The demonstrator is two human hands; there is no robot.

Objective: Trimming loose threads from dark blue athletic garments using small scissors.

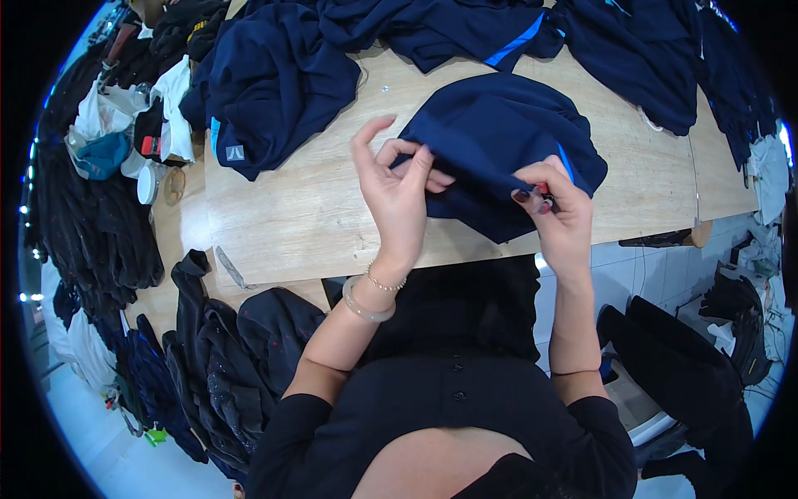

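A navy blue garment (499, 116) with a bright blue stripe lies bunched on the pale wooden table in front of me. My left hand (397, 195) pinches its near left edge between thumb and fingers, the index finger raised. At the right, my right hand (561, 204) grips the same edge, which is lifted and stretched between both hands. Something small, dark and red shows at the right fingertips; I cannot make out whether it is a tool or just painted nails. Folds hide part of the left fingers.
More navy garments (274, 75) are heaped along the table's far side. A thin grey blade-like object (231, 268) lies by the near left edge. Jars (150, 183) and a plastic bag (104, 116) stand left, beside dark piled cloth (91, 224). Black padded seating (665, 349) is at lower right.
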